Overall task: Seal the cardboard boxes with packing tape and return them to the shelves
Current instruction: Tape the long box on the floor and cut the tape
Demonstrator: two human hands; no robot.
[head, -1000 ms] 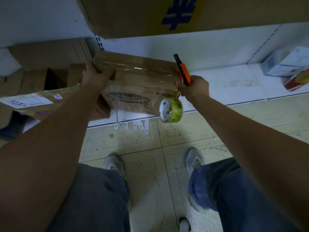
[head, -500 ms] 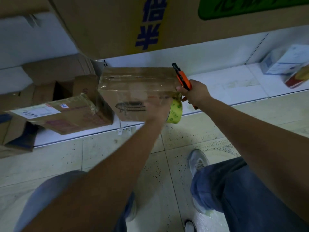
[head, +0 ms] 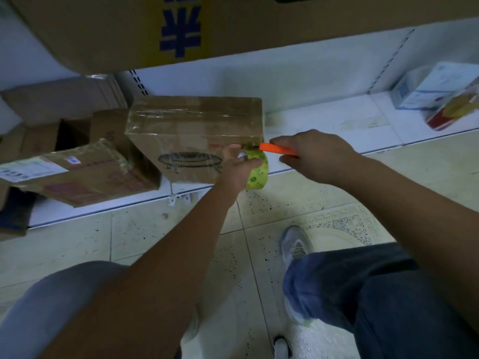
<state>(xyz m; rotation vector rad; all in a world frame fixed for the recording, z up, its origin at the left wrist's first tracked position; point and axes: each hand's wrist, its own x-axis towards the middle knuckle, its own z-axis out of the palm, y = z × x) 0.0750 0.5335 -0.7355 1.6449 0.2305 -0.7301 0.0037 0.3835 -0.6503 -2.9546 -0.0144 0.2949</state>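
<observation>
A taped brown cardboard box [head: 191, 130] with a drawing on its front stands on the low white shelf [head: 324, 125]. A yellow-green roll of packing tape [head: 258, 174] hangs at the box's lower right corner. My left hand [head: 237, 168] grips the roll from the left. My right hand [head: 316, 154] holds an orange utility knife [head: 277, 149], whose tip points left at the strip of tape by the box's corner.
A flatter labelled box [head: 77, 174] leans on the shelf to the left among other cartons [head: 51, 110]. A large printed carton [head: 168, 29] hangs overhead. Small packages [head: 438, 92] sit at the shelf's far right. My legs and shoes [head: 295, 247] stand on the tiled floor.
The box has been set on the shelf. My left hand left the box's far corner and took the tape roll. The knife swung from upright to pointing left at the tape.
</observation>
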